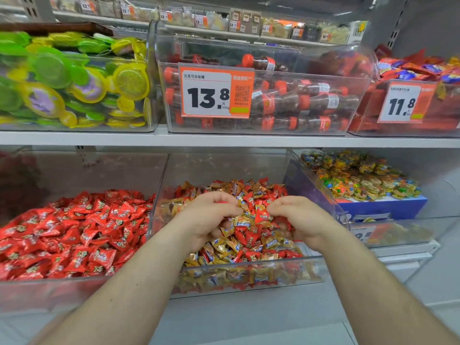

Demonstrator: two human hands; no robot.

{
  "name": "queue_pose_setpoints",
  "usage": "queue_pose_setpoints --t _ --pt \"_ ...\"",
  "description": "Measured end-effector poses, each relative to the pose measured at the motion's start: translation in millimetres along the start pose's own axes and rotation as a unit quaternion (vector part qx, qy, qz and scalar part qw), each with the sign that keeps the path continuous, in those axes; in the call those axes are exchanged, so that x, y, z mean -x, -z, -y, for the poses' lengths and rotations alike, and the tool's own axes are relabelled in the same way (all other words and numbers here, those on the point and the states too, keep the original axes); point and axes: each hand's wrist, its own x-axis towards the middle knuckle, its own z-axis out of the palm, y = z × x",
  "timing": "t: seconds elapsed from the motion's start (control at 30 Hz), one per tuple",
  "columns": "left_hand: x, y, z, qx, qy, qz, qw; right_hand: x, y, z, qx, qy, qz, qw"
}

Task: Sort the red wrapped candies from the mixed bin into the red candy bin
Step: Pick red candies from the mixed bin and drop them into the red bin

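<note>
**Both hands in the mixed bin**

The mixed bin [239,272] sits mid-shelf, a clear tub heaped with red candies [261,216] and gold candies [224,242]. The print on the wrappers is too small to read. Both hands are down in the heap. The left hand [211,215] is curled, with a bit of red showing at its fingers; it seems to hold a red candy, though its palm is hidden. The right hand [298,217] is curled too, fingertips against a red candy at the heap's middle; whether it actually grips it I cannot tell.

Just left of the mixed bin, touching it, stands the red bin [74,287], full of red wrappers only, its left end cut off by the frame. Right of the mixed bin is a tilted clear bin [323,195] of small multicoloured sweets over a blue box; a price tag on its front is blurred, only an "8" legible.

On the shelf above the mixed bin, a bin of cola-bottle sweets [311,100] bears an orange tag [216,93] reading "13.8", "500g", Chinese characters and a QR code. Right of that, a bin of red packets carries a tag [403,103] reading "11.8", its small print unreadable. Left of the cola bin lie green and yellow cups [62,78], their lids illegible. Tags on the top shelf are blurred, showing "12", "13", "18"
</note>
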Motion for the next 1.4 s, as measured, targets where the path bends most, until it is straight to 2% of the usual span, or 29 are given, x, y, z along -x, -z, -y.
queue_pose_setpoints --t 0.03,0.07,0.1,0.13,0.17,0.23,0.3,0.37,0.47,0.53,0.6,0.67,0.73,0.8,0.87,0.93,1.0,1.03,1.1,1.17,1.27,1.4 --pt "-4.1 -3.8 2.5 -0.146 -0.037 -0.017 0.989 0.9 4.5 -0.2 -0.106 -0.032 -0.005 0.994" --pt "-7.6 -8.0 5.3 -0.299 -0.071 -0.035 0.951 2.5 8.1 0.4 -0.206 -0.064 -0.012 0.976" --pt "-9.4 -14.0 6.8 -0.430 -0.095 -0.052 0.896 4.7 11.3 1.5 -0.293 -0.090 -0.020 0.952" --pt "-10.2 -20.3 7.0 -0.518 -0.101 -0.066 0.847 7.3 13.7 2.9 -0.364 -0.108 -0.028 0.925" --pt "-11.8 -26.4 7.4 -0.571 -0.095 -0.074 0.812 9.9 15.6 4.4 -0.415 -0.116 -0.036 0.901" --pt "-19.9 -37.6 10.7 -0.622 -0.069 -0.072 0.776 13.3 18.4 5.5 -0.466 -0.120 -0.046 0.875" --pt "-25.8 -45.8 12.1 -0.650 -0.043 -0.061 0.756 14.0 18.2 4.7 -0.484 -0.126 -0.035 0.865" --pt "-28.9 -48.7 14.4 -0.659 -0.032 -0.064 0.749 12.6 16.6 3.0 -0.503 -0.128 -0.017 0.855" --pt "-30.5 -45.0 18.7 -0.657 -0.056 -0.077 0.748 8.0 13.8 1.1 -0.510 -0.122 -0.023 0.851" --pt "-29.2 -37.0 19.0 -0.629 -0.058 -0.084 0.771 4.7 10.1 0.0 -0.418 -0.106 -0.039 0.901" --pt "-25.5 -26.5 16.2 -0.579 -0.067 -0.096 0.807 0.7 4.9 -2.1 -0.243 -0.072 -0.067 0.965" --pt "-19.9 -14.9 10.4 -0.500 -0.090 -0.104 0.855 -3.6 -3.0 -2.8 -0.049 -0.022 -0.089 0.995" --pt "-11.7 -4.9 5.4 -0.396 -0.105 -0.099 0.907 -7.4 -15.3 -2.4 0.141 0.024 -0.071 0.987" --pt "-2.0 1.4 2.8 -0.306 -0.113 -0.087 0.941 -12.1 -30.3 -5.2 0.304 0.032 -0.034 0.952" --pt "4.5 6.2 2.1 -0.221 -0.123 -0.082 0.964 -15.4 -43.0 -7.2 0.398 0.020 -0.003 0.917" --pt "10.7 11.8 1.0 -0.149 -0.125 -0.075 0.978 -17.9 -48.3 -7.2 0.434 0.013 0.002 0.901" --pt "15.9 19.2 -0.1 -0.074 -0.106 -0.060 0.990 -19.1 -46.3 -3.6 0.421 0.021 -0.015 0.907" --pt "18.5 23.2 -1.3 -0.035 -0.096 -0.050 0.994 -19.0 -43.7 -0.8 0.380 0.028 -0.026 0.924" --pt "25.0 30.8 -5.2 0.064 -0.081 -0.018 0.995 -13.2 -38.5 8.2 0.211 0.031 -0.034 0.976" --pt "33.7 38.5 -10.8 0.170 -0.078 0.023 0.982 -1.7 -38.3 19.7 0.008 0.002 -0.001 1.000" --pt "44.9 57.4 -15.8 0.273 -0.092 0.041 0.957 15.9 -50.8 35.2 -0.183 -0.035 0.053 0.981" --pt "55.2 100.3 -12.6 0.390 -0.069 0.005 0.918 35.5 -81.6 56.2 -0.286 -0.060 0.117 0.949"
